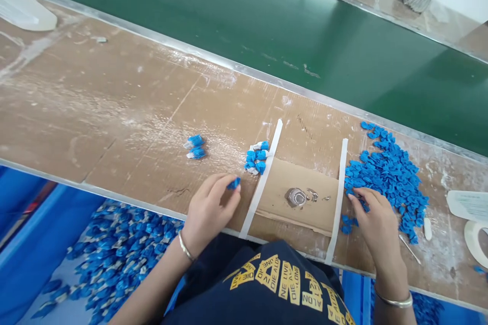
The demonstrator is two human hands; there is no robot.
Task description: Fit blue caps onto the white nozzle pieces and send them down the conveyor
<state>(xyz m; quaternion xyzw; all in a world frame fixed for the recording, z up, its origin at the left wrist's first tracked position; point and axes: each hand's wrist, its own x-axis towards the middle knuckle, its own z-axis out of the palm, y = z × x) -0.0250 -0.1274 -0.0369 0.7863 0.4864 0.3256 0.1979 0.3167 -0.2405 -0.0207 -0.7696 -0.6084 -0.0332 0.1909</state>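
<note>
Between the thumb and fingers of my left hand (211,210) is a small blue plastic piece (233,183), held just above the table's near edge. My right hand (375,221) reaches to the left side of a heap of small blue pieces (392,172). Its thumb and forefinger are pinched close together among loose bits; what they grip, if anything, is hidden. Between the hands lies a cardboard sheet (278,183) bearing a small round dish of shiny, clear-looking material (296,197). Beyond my left hand sit a cluster of blue-and-white pieces (256,157) and a separate pair (195,147).
White strips (261,183) (337,203) flank the cardboard. A tape roll (475,244), a white bottle-like item (467,205) and a thin stick (409,249) lie right. Below the edge, a blue bin (46,233) holds many blue-and-white pieces. A green belt (229,25) runs behind.
</note>
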